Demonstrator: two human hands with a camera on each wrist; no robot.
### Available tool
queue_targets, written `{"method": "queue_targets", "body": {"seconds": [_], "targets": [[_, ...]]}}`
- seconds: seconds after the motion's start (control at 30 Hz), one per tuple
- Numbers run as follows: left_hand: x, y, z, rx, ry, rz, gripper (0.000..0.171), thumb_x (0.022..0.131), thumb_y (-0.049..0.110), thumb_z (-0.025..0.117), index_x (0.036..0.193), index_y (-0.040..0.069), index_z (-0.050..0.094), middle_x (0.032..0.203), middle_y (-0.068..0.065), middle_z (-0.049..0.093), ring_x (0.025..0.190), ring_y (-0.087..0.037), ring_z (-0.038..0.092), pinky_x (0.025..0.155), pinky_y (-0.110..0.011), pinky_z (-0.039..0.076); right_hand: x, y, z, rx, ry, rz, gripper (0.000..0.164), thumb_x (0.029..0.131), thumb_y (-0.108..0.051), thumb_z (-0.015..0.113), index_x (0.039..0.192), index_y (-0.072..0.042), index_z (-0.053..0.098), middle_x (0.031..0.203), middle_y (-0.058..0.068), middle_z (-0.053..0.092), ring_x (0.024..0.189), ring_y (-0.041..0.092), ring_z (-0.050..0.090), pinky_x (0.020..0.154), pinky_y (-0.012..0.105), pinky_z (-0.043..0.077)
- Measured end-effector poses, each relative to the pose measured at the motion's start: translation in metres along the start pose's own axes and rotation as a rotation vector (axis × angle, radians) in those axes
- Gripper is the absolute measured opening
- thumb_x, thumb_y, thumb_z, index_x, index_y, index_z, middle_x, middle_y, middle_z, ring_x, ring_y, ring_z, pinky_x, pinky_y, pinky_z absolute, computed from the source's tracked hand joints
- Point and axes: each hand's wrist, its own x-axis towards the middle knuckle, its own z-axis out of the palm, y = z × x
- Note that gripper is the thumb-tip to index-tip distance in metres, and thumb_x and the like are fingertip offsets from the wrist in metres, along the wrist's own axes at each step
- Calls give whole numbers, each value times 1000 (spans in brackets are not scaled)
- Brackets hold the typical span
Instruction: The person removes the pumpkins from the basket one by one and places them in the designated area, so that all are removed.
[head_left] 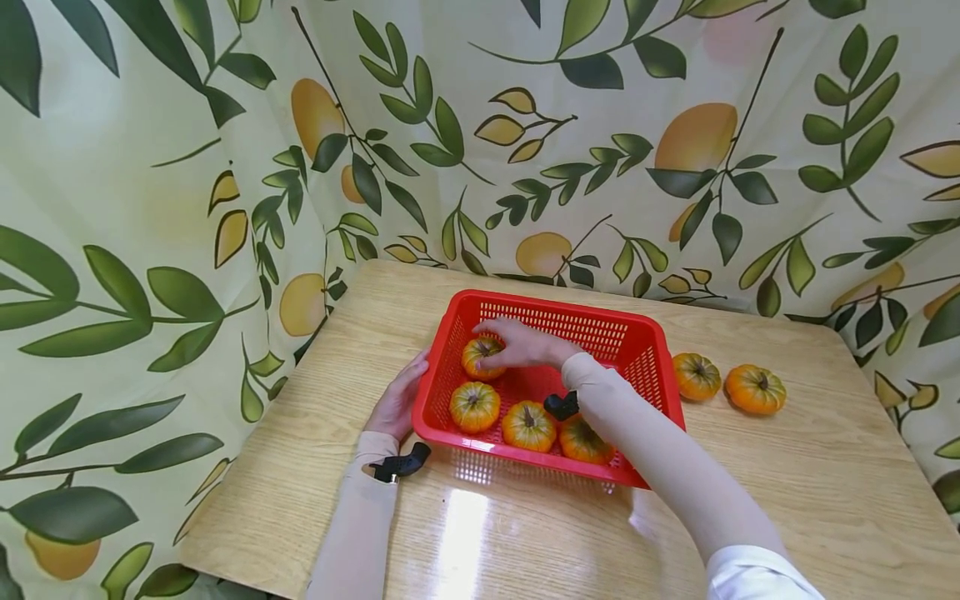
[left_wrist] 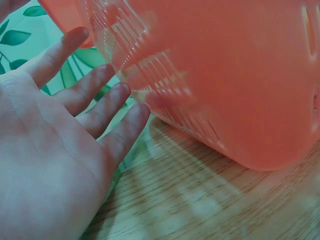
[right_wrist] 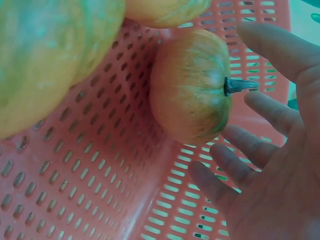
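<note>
A pumpkin (head_left: 471, 353) sits in the far left corner of a red basket (head_left: 555, 300). The right hand (head_left: 521, 344) reaches over it, fingers spread and extended around it rather than wrapped tight; whether the fingertips touch its skin, I cannot tell. Its stem (right_wrist: 241, 86) points toward this hand in the right wrist view.

Three more pumpkins lie along the basket's near side: one (head_left: 475, 407) in the near left corner, one (head_left: 529, 426) beside it, and one (head_left: 585, 440) partly hidden by the right sleeve (head_left: 652, 442).

The left hand (head_left: 401, 400) is at the basket's left side, its fingers spread and nearly straight, gripping nothing.

The basket stands on a wooden table (head_left: 825, 483). To its right are two pumpkins, one (head_left: 696, 377) just beside it, the other (head_left: 755, 389) farther out. Leaf-patterned cloth (head_left: 450, 42) hangs behind.
</note>
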Motion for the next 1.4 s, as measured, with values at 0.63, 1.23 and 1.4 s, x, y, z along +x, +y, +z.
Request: {"method": "queue_targets", "body": {"seconds": [0.63,1.23,1.4], "targets": [[1,0,-1,-25,-4,-4,42,101,30,52,142,25,45,131,6,64,120,-10,61,105,-28,51,0,2,7,-18,-28,12,69,92,-35,73,152,-18,43,156,13,39,143,31,36,122,53,33],[1,0,1,-18,0,-1,41,102,27,47,143,24,44,130,7,64,119,-10,62,104,-28,52,2,4,14,-37,-17,-8,67,91,-32,75,150,-22,45,151,13,42,139,31,39,119,54,37],[0,0,1,-1,0,2,43,103,28,45,146,24,42,132,6,63,121,-10,61,105,-28,51,2,2,11,-38,-34,6,67,90,-30,75,149,-22,45,150,11,44,138,30,40,120,53,37]]}}
